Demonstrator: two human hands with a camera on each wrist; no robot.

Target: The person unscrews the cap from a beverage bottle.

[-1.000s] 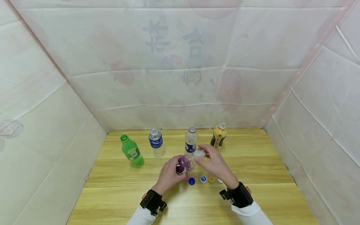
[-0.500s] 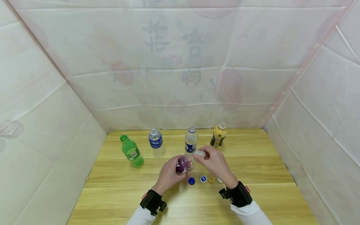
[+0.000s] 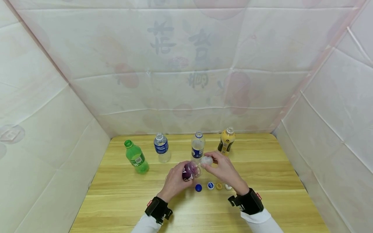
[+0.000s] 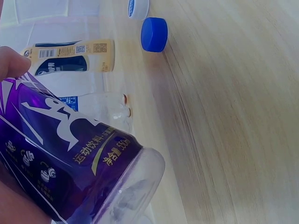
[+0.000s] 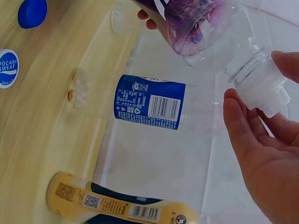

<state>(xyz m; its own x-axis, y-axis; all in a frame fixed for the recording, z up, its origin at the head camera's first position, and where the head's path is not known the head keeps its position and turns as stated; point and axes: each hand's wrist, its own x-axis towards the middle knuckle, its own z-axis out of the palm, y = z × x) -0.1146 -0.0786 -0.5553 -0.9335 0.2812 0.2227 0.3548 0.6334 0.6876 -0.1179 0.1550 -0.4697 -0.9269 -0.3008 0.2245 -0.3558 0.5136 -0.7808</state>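
My left hand (image 3: 175, 180) grips a clear sports drink bottle (image 3: 187, 172) round its purple label and holds it tilted, neck to the right. In the left wrist view, the label (image 4: 60, 140) and clear base stand out above the table. At the mouth, my right hand (image 3: 225, 169) pinches a translucent white bottle cap (image 5: 264, 88) between thumb and fingers. The cap sits over the threaded neck (image 5: 247, 67) in the right wrist view. Behind the hands stands a clear bottle with a blue label (image 3: 197, 147), its mouth uncapped.
A green bottle (image 3: 137, 157), another blue-labelled clear bottle (image 3: 162, 147) and a yellow bottle (image 3: 227, 140) stand uncapped on the wooden table (image 3: 116, 200). Near the hands lie a blue cap (image 3: 198, 187), a blue-and-white cap (image 3: 210, 185), a yellow cap (image 3: 219, 186) and a white cap (image 3: 228, 187).
The right hand's fingers have turned about the white cap and shifted back, with the cap staying at the bottle's mouth. The left hand and its bottle hold still.
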